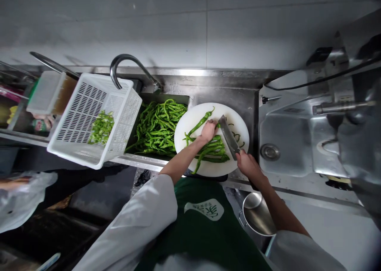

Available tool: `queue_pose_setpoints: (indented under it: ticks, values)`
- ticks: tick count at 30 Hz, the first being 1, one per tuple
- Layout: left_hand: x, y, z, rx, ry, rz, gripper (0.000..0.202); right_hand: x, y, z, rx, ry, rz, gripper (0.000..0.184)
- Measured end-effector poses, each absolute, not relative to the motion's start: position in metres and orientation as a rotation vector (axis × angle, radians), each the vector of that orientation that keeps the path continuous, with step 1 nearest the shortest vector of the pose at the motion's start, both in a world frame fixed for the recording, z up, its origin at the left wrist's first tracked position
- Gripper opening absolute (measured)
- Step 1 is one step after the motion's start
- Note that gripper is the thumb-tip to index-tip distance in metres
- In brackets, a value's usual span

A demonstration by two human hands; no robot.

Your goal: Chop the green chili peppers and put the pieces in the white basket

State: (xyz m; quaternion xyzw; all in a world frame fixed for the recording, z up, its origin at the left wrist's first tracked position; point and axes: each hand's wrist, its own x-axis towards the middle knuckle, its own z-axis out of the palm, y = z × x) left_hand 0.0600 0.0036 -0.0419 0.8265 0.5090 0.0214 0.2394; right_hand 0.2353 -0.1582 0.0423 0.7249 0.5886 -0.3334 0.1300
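Observation:
A round white cutting board (184,122) carries several long green chili peppers (212,148) and some loose cut stem ends (237,137) on its right side. My right hand (248,163) is wrapped round the handle of a cleaver (229,138), whose blade slants across the board. Curled over a green chili pepper (218,125), my left hand (209,130) keeps its fingertips close to the blade's far end; that pepper is mostly hidden under the fingers. One long chili pepper (200,123) lies apart, just beyond my left hand.
Left of the board, a sink holds a heap of green chili peppers (160,124) under a curved faucet (131,56). A white plastic basket (119,120) contains chopped green pieces (101,127). A metal pot (258,213) stands below my right forearm. A steel slicer-like machine (285,140) occupies the right.

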Motion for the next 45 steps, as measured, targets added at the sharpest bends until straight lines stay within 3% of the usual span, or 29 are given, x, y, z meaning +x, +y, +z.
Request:
queue_pose_setpoints:
  ticks: [8,13,24,33,39,45]
  values:
    - [0.038,0.023,-0.022,2.2,1.602,0.206,0.022,0.251,-0.147,0.018,2.153,1.766,-0.955,0.033]
    - [0.02,0.044,-0.029,2.004,1.617,0.253,0.038,0.265,-0.159,0.019,2.204,1.721,-0.899,0.035]
    - [0.042,0.027,-0.056,2.098,1.355,0.389,0.03,0.246,-0.167,0.043,2.12,1.681,-0.842,0.042]
    - [0.046,0.028,-0.06,2.139,1.311,0.395,0.03,0.244,-0.137,0.038,2.113,1.738,-0.918,0.036]
    - [0.036,0.024,-0.048,2.187,1.218,0.293,0.036,0.234,-0.117,0.033,2.129,1.754,-0.926,0.035]
    - [0.024,0.051,-0.026,2.121,1.355,0.223,0.024,0.258,-0.176,0.047,2.291,1.71,-0.943,0.035]
